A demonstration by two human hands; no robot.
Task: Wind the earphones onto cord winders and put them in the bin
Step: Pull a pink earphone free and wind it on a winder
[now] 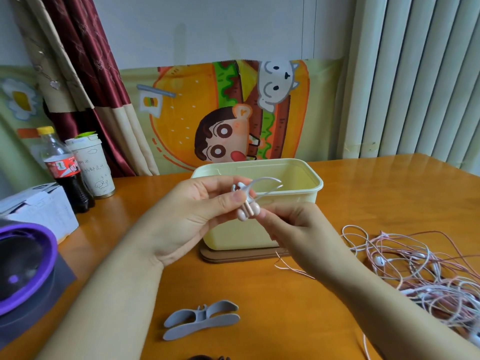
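Head view: left hand (197,211) pinches white plastic cord winder (259,184) at frame centre, before pale yellow plastic bin (298,167); right hand (298,229) pinches pink earbuds (248,211) just below.

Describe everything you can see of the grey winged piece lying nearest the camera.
The grey cord winder looks like matte plastic: long rounded wings spread both ways from a narrow middle with small prongs. It lies flat on the wooden table, nearer the camera than the yellow bin. No cord is on it, and neither the left hand nor the right hand touches it.
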